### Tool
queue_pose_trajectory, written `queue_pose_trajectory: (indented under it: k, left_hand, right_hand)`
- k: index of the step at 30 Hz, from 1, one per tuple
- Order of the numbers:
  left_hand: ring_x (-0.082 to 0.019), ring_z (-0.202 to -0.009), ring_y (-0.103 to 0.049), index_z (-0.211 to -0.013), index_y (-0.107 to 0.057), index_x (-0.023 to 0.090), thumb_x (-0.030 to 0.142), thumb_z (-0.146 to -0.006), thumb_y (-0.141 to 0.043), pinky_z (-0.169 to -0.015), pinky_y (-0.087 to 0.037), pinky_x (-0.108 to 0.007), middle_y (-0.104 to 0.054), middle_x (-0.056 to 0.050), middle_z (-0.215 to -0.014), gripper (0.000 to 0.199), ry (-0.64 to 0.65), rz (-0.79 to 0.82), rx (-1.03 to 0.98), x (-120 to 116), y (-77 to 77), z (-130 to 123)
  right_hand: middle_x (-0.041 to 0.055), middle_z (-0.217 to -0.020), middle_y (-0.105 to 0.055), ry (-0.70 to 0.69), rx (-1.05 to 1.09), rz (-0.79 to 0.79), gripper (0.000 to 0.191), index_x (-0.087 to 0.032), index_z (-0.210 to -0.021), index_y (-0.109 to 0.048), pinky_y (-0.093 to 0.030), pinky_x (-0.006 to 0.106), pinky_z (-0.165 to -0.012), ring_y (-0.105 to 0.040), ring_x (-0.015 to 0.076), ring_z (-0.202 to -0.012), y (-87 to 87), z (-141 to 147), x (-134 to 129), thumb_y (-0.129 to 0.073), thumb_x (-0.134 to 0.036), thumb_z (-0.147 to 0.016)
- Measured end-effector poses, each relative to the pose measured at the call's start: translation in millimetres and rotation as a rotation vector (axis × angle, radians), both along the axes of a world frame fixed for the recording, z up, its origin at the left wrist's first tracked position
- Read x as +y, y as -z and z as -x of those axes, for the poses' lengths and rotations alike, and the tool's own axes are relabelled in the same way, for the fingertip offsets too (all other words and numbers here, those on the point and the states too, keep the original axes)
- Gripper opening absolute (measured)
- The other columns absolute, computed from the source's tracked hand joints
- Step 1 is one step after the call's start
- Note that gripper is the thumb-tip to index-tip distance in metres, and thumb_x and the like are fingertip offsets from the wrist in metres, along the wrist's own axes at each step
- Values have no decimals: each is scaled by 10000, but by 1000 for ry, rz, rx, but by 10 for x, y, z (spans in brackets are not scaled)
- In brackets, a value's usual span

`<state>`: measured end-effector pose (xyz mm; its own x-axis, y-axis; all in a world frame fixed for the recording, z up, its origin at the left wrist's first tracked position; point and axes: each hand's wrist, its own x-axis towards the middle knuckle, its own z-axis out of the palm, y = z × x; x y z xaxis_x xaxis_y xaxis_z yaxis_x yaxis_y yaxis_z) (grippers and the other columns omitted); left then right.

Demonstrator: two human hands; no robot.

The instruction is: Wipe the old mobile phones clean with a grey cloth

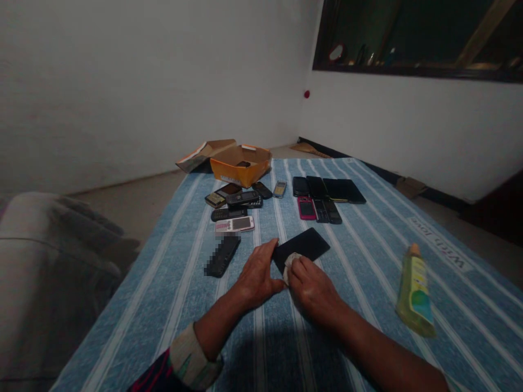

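A black smartphone with a dark, flat screen lies slantwise on the striped cloth. My left hand grips its left end, fingers along the far side and thumb at the near corner. In my right hand is a bunched whitish cloth, pressed against the phone's near left part; the fingers are closed over it. Left of my left hand lies another black phone, partly blurred out. Beyond it is a white and pink phone, with several older phones loosely piled behind.
An orange cardboard box stands open at the far end, a dark item inside. Phones, including a pink one, lie in rows at the far right. A bottle of yellow liquid lies at right. Blue striped fabric covers the surface.
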<state>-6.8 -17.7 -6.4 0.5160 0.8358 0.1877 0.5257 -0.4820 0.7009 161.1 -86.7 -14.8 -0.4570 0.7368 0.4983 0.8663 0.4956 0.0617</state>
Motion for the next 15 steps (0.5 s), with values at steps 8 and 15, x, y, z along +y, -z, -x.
queue_pose_trajectory:
  k: [8, 15]
  left_hand:
    - [-356, -1283, -492, -1428, -364, 183, 233, -605, -738, -1083, -400, -547, -516, -156, -1393, 905, 9, -47, -29, 24, 4, 3]
    - [-368, -1381, -379, -1468, -260, 156, 207, -616, -719, -1135, -330, -555, -399, -189, -1472, 968, 13, 0, -50, 17, 20, 2]
  right_hand:
    - [123, -942, -627, 73, 4, 102, 190, -84, -1004, -670, -499, 350, -783, -526, 249, -907, -146, 237, 400, -518, -64, -892]
    - [118, -948, -617, 51, 17, 113, 187, -107, -949, -670, -489, 364, -812, -516, 250, -941, -106, 168, 259, -489, -70, -913]
